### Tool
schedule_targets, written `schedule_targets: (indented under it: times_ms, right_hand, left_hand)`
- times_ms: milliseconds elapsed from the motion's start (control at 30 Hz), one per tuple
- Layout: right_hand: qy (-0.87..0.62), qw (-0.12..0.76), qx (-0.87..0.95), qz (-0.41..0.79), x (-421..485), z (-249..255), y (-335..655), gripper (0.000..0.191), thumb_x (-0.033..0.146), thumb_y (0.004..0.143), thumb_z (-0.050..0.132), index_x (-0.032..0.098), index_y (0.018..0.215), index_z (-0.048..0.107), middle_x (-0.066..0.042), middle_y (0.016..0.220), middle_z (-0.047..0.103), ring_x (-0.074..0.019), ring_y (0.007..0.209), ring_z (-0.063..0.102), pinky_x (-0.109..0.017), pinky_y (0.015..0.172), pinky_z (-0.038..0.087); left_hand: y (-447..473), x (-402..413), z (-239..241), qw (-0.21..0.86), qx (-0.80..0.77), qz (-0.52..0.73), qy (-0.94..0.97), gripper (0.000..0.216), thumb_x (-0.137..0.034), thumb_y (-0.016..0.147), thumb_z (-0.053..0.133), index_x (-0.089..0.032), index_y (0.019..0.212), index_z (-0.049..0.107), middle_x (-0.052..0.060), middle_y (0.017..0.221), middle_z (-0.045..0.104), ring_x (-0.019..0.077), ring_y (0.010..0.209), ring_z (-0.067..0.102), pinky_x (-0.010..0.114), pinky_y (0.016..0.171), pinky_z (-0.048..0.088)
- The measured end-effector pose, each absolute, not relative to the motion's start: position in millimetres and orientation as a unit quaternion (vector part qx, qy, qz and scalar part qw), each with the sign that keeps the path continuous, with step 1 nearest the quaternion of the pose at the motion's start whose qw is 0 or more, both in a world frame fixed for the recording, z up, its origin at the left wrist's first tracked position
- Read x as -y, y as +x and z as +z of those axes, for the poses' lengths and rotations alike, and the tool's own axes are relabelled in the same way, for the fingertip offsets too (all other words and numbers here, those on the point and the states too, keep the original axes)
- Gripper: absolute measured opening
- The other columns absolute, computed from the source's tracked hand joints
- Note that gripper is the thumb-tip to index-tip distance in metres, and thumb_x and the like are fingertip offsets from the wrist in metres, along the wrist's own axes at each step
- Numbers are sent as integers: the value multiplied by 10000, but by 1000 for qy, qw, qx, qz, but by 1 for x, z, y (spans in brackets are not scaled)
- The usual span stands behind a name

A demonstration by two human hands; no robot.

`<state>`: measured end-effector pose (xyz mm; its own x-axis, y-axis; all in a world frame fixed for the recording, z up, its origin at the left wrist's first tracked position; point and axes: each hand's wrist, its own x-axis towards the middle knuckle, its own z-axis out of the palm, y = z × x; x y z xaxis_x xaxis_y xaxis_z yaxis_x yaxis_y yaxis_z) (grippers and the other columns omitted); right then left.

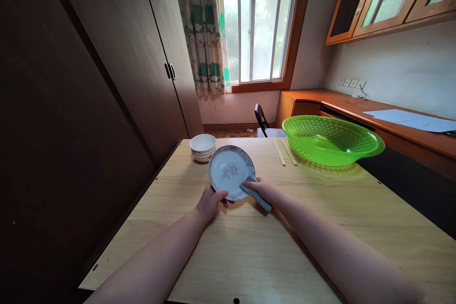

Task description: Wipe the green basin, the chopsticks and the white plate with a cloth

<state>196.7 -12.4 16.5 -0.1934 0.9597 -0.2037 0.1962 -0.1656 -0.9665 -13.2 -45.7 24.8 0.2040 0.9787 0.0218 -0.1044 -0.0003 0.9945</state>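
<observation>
A white plate with a grey patterned rim and a flower drawing in its middle is held tilted above the table, its face toward me. My left hand grips the plate's lower left edge, thumb on the face and fingers underneath. At the lower right edge, my right hand holds a folded blue-grey cloth against the rim, with the thumb on top. The right hand's other fingers are mostly hidden. Just behind the plate on the left stands a stack of white bowls.
Two pairs of light chopsticks lie beside a large green plastic basket at the table's far right. A chair stands beyond the far edge. Papers lie on the side desk. A dark wardrobe borders the left.
</observation>
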Motion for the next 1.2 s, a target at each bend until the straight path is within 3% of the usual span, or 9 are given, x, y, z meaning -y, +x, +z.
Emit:
schedule_targets:
  times_ms: [200,467,800,967,1200]
  right_hand:
    - [-535,410,522,523,5,7,202,331,442,731,728,145,875,741,-85,886,764,-203,763,690,-257,644,510]
    - [-533,377,544,528,5,5,200,358,478,743,710,140,854,748,-78,866,762,-198,755,678,-256,637,491]
    - [-484,396,522,580,15,14,194,350,463,733,711,154,894,748,-81,937,762,-240,873,692,-318,786,530]
    - [-495,428,508,560,12,13,195,359,458,729,706,152,916,730,-80,945,760,-235,867,693,-330,788,533]
    - [-499,393,514,576,18,21,192,331,418,731,709,145,915,730,-81,942,764,-235,868,694,-307,758,530]
  left_hand:
    - [-13,47,26,565,-419,476,528,266,-268,580,603,-94,771,664,55,616,674,184,521,628,251,433,438]
    - [-16,45,21,558,-414,485,532,243,-321,624,592,-107,721,652,47,575,645,172,482,606,251,419,419]
    - [-16,46,22,548,-417,497,528,219,-312,614,579,-119,697,641,31,535,618,165,453,584,248,407,400]
    - [-17,46,24,545,-421,493,532,238,-313,599,588,-110,707,649,37,550,623,170,461,591,251,407,405]
    - [-18,47,22,542,-415,504,529,234,-331,604,585,-125,702,638,30,546,615,155,441,572,244,400,396]
